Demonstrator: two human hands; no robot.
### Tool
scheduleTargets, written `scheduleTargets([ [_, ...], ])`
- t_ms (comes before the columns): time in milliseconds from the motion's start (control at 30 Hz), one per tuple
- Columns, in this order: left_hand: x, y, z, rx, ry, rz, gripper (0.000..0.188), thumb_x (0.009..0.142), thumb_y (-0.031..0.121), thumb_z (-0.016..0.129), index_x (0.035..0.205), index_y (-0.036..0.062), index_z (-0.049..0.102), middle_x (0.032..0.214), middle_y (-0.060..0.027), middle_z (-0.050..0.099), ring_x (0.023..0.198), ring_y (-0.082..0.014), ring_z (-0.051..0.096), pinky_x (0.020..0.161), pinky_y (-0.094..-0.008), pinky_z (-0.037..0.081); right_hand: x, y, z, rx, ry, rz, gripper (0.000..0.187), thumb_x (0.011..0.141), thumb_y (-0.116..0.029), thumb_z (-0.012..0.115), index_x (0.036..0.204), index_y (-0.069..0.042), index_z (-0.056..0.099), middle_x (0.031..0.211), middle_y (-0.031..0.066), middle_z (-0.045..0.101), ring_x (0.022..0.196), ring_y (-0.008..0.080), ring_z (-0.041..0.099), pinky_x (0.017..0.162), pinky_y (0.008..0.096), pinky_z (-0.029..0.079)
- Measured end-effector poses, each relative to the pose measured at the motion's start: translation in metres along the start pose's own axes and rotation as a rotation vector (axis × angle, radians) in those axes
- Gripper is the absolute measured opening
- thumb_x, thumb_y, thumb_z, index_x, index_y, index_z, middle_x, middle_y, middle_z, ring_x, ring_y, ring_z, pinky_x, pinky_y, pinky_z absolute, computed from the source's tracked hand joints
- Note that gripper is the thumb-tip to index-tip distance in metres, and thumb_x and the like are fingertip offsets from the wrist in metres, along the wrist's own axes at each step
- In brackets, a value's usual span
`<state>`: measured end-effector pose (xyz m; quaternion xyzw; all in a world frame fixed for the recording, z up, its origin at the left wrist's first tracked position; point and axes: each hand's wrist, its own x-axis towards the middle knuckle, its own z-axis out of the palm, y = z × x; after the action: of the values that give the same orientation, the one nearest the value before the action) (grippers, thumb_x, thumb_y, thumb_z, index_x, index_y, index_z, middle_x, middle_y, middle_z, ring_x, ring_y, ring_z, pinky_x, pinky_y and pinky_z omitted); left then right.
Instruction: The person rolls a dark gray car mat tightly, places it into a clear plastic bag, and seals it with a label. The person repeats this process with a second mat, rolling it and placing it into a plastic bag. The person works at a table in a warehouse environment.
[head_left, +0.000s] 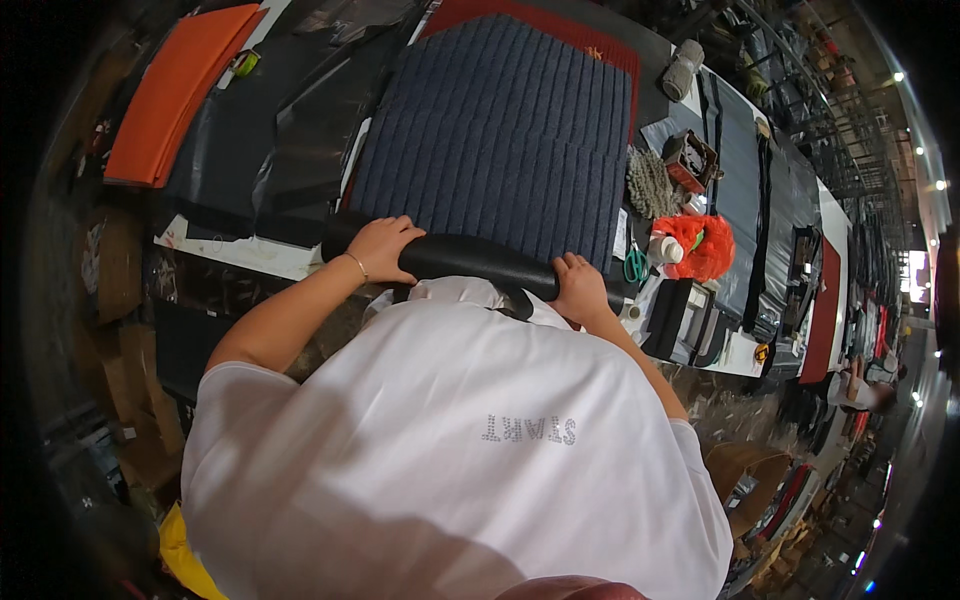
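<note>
A dark blue ribbed mat (490, 140) lies across the worktable in front of me, with a wine-red ribbed mat (618, 88) showing past its far and right edges. Along the near side, a smooth black roll (470, 257) runs crosswise against my body; it looks like the mat's edge curled up with its black backing outward. My left hand (385, 248) grips the roll toward its left end, thumb on the near side and fingers over the top. Near the right end, my right hand (582, 288) holds it the same way, fingers curled over it.
Right of the mat are teal-handled scissors (636, 265), an orange plastic bag (708, 250), a grey fluffy bundle (652, 185) and a small red box (692, 162). A grey roll (683, 70) lies farther back. Folded orange material (180, 95) sits at the far left.
</note>
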<state>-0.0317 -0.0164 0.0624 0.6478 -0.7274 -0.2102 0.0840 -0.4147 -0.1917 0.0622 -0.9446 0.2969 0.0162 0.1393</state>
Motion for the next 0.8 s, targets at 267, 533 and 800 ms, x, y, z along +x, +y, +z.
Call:
scheduleTargets([
  [267, 0.072, -0.059, -0.034, -0.419, -0.411, -0.109, 0.073, 0.062, 0.054, 0.092, 0.110, 0.0069, 0.064, 0.110, -0.0141, 0.070, 0.102, -0.0344, 0.067, 0.090, -0.0434, 0.050, 0.062, 0.055, -0.009, 0.228, -0.300, -0.029, 0.100, 0.053, -0.071, 0.086, 0.120, 0.001, 0.070, 0.106, 0.0202, 0.066, 0.104, 0.0374, 0.066, 0.093, 0.0430, 0.053],
  [533, 0.121, -0.121, 0.003, -0.495, -0.310, 0.010, 0.059, 0.071, 0.054, 0.088, 0.098, 0.0053, 0.071, 0.103, -0.0088, 0.062, 0.096, -0.0276, 0.058, 0.091, -0.0407, 0.047, 0.058, 0.027, -0.044, 0.166, -0.065, 0.165, 0.078, 0.076, -0.056, 0.081, 0.136, -0.010, 0.063, 0.116, 0.0133, 0.060, 0.122, 0.0322, 0.054, 0.104, 0.0464, 0.042],
  [800, 0.128, -0.077, -0.042, -0.042, -0.019, 0.106, 0.065, 0.084, 0.056, 0.075, 0.132, 0.0153, 0.058, 0.122, -0.0120, 0.056, 0.112, -0.0295, 0.056, 0.100, -0.0444, 0.043, 0.092, 0.024, -0.008, -0.022, 0.232, 0.328, 0.035, 0.101, -0.043, 0.056, 0.105, -0.015, 0.076, 0.111, 0.0066, 0.068, 0.106, 0.0313, 0.062, 0.098, 0.0480, 0.043],
])
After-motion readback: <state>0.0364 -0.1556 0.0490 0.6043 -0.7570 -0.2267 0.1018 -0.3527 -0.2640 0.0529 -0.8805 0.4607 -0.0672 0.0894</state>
